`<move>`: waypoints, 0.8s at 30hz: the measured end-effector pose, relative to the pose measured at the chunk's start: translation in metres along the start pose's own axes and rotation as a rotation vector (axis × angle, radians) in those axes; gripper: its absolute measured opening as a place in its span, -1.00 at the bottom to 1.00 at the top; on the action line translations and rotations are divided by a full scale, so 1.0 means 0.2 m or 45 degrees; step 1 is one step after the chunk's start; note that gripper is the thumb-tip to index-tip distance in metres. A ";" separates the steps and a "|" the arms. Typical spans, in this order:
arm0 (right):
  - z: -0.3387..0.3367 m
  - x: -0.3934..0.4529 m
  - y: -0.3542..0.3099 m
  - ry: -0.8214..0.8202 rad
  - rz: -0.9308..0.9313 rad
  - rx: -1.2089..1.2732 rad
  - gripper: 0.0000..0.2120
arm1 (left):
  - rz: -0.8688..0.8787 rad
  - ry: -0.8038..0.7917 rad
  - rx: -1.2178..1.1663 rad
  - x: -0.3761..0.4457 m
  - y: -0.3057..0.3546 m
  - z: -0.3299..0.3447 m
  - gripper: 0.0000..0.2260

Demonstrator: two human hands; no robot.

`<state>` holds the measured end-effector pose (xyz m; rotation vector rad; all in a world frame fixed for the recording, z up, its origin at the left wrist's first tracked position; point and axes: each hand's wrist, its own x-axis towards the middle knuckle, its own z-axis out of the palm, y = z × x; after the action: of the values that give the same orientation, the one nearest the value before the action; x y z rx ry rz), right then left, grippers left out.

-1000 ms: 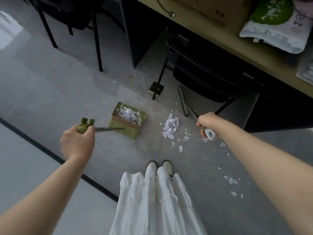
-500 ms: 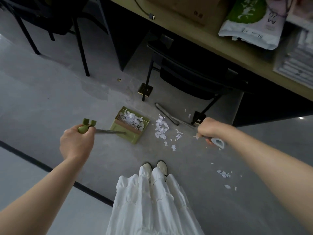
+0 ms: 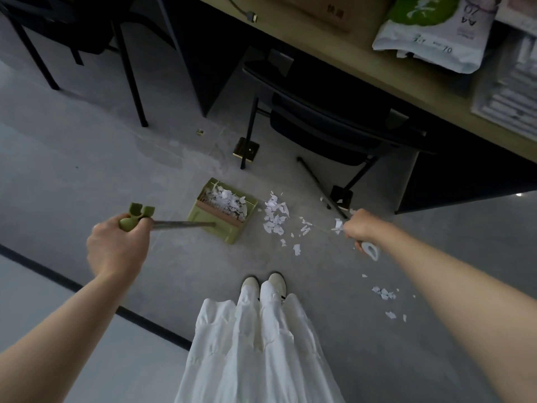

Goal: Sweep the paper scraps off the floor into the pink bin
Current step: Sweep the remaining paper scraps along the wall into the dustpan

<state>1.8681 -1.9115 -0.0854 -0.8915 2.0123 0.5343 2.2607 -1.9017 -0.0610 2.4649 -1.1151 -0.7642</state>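
My left hand [image 3: 116,248] grips the green handle of a long-handled green dustpan [image 3: 216,229], which stands on the grey floor with paper scraps lying in it. A heap of white paper scraps [image 3: 275,218] lies just right of the dustpan. My right hand [image 3: 361,226] grips the handle of a broom; its thin dark shaft [image 3: 316,181] runs up and left toward the chair, and the head is hidden. More scraps [image 3: 383,293] lie scattered under my right forearm. No pink bin is in view.
A dark chair [image 3: 328,123] stands under the wooden desk [image 3: 363,62] right behind the scraps, its legs close to the broom. Another chair's black legs [image 3: 130,74] stand at the far left. My white shoes [image 3: 264,285] are just below the heap. A dark floor line [image 3: 58,274] runs at left.
The view has shifted, so the dustpan and heap sit lower and more central. My right hand and the broom have drawn right, away from the heap. The dustpan has kept its place.
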 end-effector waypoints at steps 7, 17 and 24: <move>0.10 -0.18 0.01 -0.231 -0.077 -0.036 -0.94 | -0.155 0.069 -0.086 -0.01 0.01 -0.01 -0.80; -0.03 -0.42 -0.13 -0.317 0.045 0.488 -0.90 | -0.120 0.093 -0.056 -0.03 0.02 -0.10 -0.80; 0.09 -0.39 -0.17 -0.472 0.097 1.002 -0.92 | -0.128 0.147 -0.085 -0.04 0.03 -0.12 -0.77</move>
<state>1.9343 -1.8907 -0.0312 -0.2115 1.6929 -0.0756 2.2665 -1.8969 -0.0369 2.4895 -0.9166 -0.6663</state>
